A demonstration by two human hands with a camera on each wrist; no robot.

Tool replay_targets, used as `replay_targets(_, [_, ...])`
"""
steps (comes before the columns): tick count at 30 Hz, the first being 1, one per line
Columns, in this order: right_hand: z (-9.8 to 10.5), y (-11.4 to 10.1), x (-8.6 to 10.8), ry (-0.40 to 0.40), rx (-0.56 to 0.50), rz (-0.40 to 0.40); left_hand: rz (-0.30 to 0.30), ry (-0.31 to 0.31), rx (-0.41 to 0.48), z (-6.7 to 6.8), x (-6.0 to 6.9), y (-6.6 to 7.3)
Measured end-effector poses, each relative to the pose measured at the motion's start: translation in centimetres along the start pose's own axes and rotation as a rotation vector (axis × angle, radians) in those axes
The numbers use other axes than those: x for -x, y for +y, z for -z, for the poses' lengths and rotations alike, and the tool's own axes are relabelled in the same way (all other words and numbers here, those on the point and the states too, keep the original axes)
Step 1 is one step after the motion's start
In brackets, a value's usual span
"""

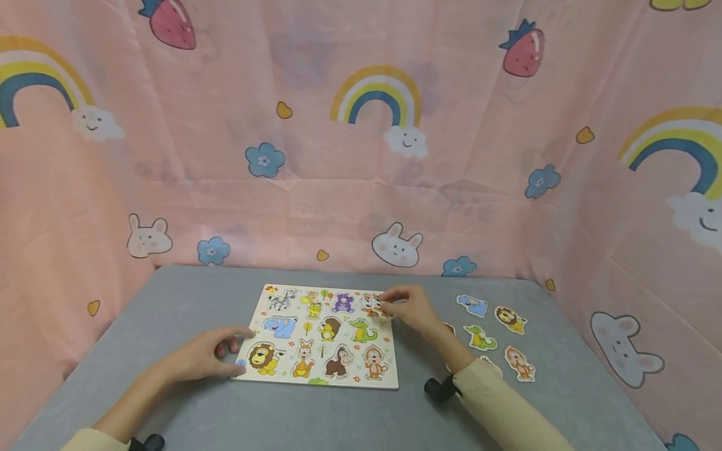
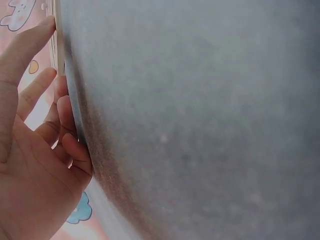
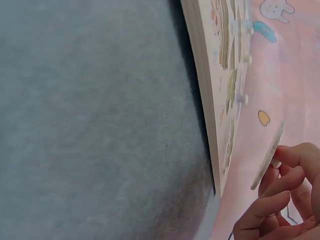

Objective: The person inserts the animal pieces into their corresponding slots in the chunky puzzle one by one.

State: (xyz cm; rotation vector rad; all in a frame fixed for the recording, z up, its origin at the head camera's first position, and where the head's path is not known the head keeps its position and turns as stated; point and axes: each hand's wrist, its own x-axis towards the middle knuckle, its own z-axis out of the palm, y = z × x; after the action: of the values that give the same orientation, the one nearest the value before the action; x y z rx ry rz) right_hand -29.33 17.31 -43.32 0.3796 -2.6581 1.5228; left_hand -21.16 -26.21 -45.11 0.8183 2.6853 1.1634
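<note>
A wooden animal puzzle board [image 1: 310, 379] lies flat on the grey table, with rows of animals such as a zebra, an elephant and a lion. My left hand [image 1: 197, 356] rests at its left edge, thumb at the near corner and a fingertip further up the side. In the left wrist view, the left hand [image 2: 37, 165] has two fingertips touching the board's edge [image 2: 58, 40]. Over the board's far right corner, my right hand [image 1: 414, 310] pinches a puzzle piece. The right wrist view shows this thin puzzle piece [image 3: 267, 157] tilted above the board, gripped by its small knob.
Loose pieces lie right of the board: an elephant [image 1: 472, 305], a lion [image 1: 510, 320], a crocodile [image 1: 480, 337] and a monkey [image 1: 519, 364]. Others are partly hidden by my right forearm. A pink patterned curtain [image 1: 338, 207] surrounds the table [image 1: 214, 294].
</note>
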Motion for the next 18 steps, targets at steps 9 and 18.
replay_targets(9, [-0.4,0.1,-1.1,-0.036,-0.009,-0.014,-0.001,0.003,-0.007,0.0,0.0,0.2])
replay_targets(18, [-0.6,0.2,-2.3,-0.081,-0.035,0.040,-0.001,0.006,-0.002,0.0,0.1,0.2])
